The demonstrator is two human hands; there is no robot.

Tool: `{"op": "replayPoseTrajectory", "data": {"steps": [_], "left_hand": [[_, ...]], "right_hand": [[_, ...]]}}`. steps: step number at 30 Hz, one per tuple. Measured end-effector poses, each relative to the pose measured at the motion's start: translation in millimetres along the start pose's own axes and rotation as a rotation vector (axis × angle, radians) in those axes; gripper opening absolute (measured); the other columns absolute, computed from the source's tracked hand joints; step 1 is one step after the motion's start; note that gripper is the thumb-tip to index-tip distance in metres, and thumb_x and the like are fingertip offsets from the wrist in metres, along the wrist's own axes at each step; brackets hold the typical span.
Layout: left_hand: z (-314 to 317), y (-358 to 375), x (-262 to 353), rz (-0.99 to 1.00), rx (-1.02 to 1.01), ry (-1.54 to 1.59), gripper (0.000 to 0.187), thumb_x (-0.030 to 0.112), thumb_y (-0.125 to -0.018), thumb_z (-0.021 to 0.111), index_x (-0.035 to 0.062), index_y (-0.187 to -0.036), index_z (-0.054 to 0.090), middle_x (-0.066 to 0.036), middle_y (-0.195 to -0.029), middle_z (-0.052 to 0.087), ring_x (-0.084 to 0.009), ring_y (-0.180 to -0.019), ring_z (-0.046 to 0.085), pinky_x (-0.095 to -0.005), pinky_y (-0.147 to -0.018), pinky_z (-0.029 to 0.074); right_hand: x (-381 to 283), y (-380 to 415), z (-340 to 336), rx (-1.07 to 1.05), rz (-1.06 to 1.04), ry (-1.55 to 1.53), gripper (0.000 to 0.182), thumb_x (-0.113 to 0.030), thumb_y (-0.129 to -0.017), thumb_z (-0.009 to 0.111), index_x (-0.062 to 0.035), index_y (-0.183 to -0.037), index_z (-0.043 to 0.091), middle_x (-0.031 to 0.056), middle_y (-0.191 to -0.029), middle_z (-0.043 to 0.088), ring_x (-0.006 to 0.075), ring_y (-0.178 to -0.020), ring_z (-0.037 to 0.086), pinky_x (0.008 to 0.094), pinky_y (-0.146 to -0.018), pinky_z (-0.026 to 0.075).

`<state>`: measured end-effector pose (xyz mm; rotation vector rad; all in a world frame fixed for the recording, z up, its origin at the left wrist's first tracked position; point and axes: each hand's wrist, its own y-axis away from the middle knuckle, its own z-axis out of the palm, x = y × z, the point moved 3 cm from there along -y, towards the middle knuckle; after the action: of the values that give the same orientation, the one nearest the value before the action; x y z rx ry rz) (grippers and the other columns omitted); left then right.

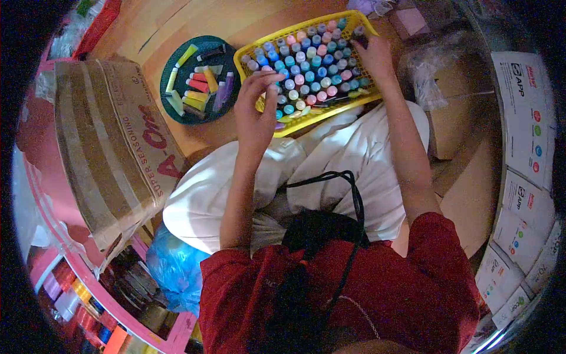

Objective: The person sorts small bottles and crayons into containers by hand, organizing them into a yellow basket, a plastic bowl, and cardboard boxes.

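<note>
A yellow plastic basket [312, 120] full of small capped bottles in blue, teal, pink, purple and grey stands on the wooden floor. Over its left part is my left hand [257, 94], fingers bent and close together near a light-coloured bottle top; whether they hold anything is too small to tell. At the basket's upper right corner, my right hand [374, 54] has thumb and finger around a dark-capped bottle [358, 31]. Left of the basket, a round dark green tray [171, 66] holds several small tubes in yellow, red, purple and black.
A large cardboard box [97, 141] stands at the left, beside a blue plastic bag [174, 265]. White printed boxes [525, 112] are stacked at the far right, with brown cardboard [471, 194] and clear plastic wrap [430, 76] nearer the basket.
</note>
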<state>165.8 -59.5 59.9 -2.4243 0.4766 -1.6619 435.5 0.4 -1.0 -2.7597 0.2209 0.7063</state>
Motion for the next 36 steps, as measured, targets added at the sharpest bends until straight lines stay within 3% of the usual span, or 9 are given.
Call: {"op": "replayPoseTrajectory", "data": {"steps": [10,24,27,30,32,36], "left_hand": [[-3.2,-0.9,4.8,0.040,-0.020,-0.041,0.018,-0.003,-0.081,0.049,0.0020,-0.093,0.060,-0.010,-0.102,0.057,-0.0201,-0.101,0.052,-0.0301,-0.089,0.038],[-1.0,-0.5,2.0,0.032,-0.019,-0.054,0.013,0.002,-0.082,0.050,0.0039,-0.090,0.061,-0.010,-0.097,0.058,-0.0215,-0.097,0.053,-0.0308,-0.086,0.040],[-5.1,-2.8,-9.6,0.054,0.007,-0.028,0.014,0.001,-0.078,0.052,0.0047,-0.087,0.062,-0.012,-0.091,0.057,-0.0258,-0.090,0.055,-0.0332,-0.081,0.042],[-44.5,-7.0,-35.9,-0.131,0.067,-0.112,0.014,0.002,-0.079,0.053,0.0039,-0.089,0.062,-0.013,-0.089,0.059,-0.0255,-0.085,0.057,-0.0329,-0.079,0.044],[-85.7,-9.6,-41.9,-0.196,0.196,-0.342,0.016,0.007,-0.082,0.052,0.0039,-0.093,0.062,-0.015,-0.088,0.062,-0.0256,-0.083,0.060,-0.0327,-0.076,0.045],[-173.1,-3.0,-102.0,-0.429,0.198,-0.799,0.027,0.028,-0.083,0.051,0.0095,-0.098,0.063,-0.015,-0.088,0.064,-0.0294,-0.084,0.061,-0.0373,-0.073,0.046]], "right_hand": [[39.7,-14.6,47.9,-0.068,-0.034,-0.023,0.028,-0.017,-0.070,0.065,-0.0019,-0.093,0.061,0.0205,-0.081,0.061,0.0373,-0.079,0.058,0.0435,-0.072,0.046],[29.6,-16.4,41.4,-0.123,0.028,-0.086,0.030,-0.016,-0.070,0.065,-0.0048,-0.098,0.061,0.0163,-0.091,0.063,0.0330,-0.085,0.059,0.0403,-0.077,0.046],[31.9,-16.8,42.2,-0.128,0.020,-0.057,0.030,-0.017,-0.071,0.065,-0.0050,-0.098,0.061,0.0161,-0.091,0.063,0.0332,-0.086,0.059,0.0401,-0.077,0.046],[25.2,-15.1,38.2,-0.111,0.020,-0.061,0.030,-0.017,-0.071,0.065,-0.0048,-0.098,0.061,0.0169,-0.091,0.062,0.0339,-0.086,0.059,0.0404,-0.077,0.046],[23.8,-15.2,38.1,-0.115,0.011,-0.093,0.031,-0.016,-0.071,0.065,-0.0045,-0.099,0.060,0.0183,-0.091,0.062,0.0349,-0.085,0.059,0.0411,-0.076,0.046],[28.9,-13.8,45.5,-0.138,0.078,0.002,0.033,-0.018,-0.071,0.064,-0.0025,-0.100,0.059,0.0205,-0.091,0.061,0.0365,-0.085,0.058,0.0424,-0.076,0.046]]}}
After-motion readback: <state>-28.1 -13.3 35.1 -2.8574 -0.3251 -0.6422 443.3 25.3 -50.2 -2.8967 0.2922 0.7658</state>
